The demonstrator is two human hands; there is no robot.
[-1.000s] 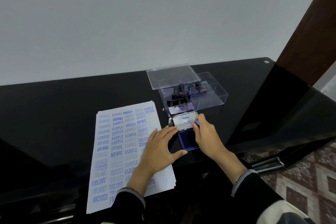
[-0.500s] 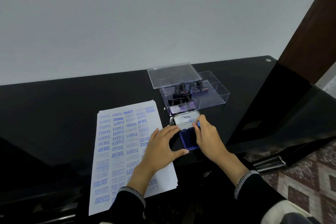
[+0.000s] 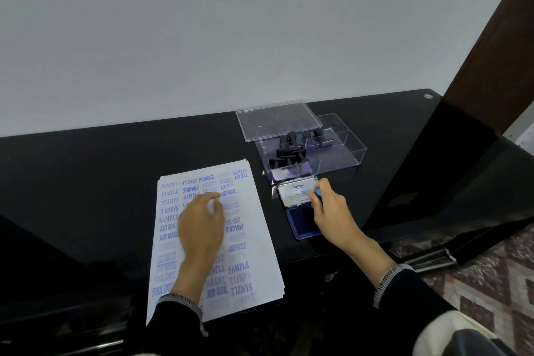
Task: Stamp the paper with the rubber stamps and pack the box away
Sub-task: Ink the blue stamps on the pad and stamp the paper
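Paper point(image 3: 248, 240), thin and limp, lies nearest under the blurred, loosely spread left hand point(image 3: 202, 225), while right of it the right hand point(image 3: 329, 208) pinches the stiff ink pad point(image 3: 300, 208) lid's edge, the rigid clear box point(image 3: 312, 153) beyond.

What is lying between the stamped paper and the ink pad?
In the head view, only bare black table lies between the paper and the ink pad; nothing stands there.
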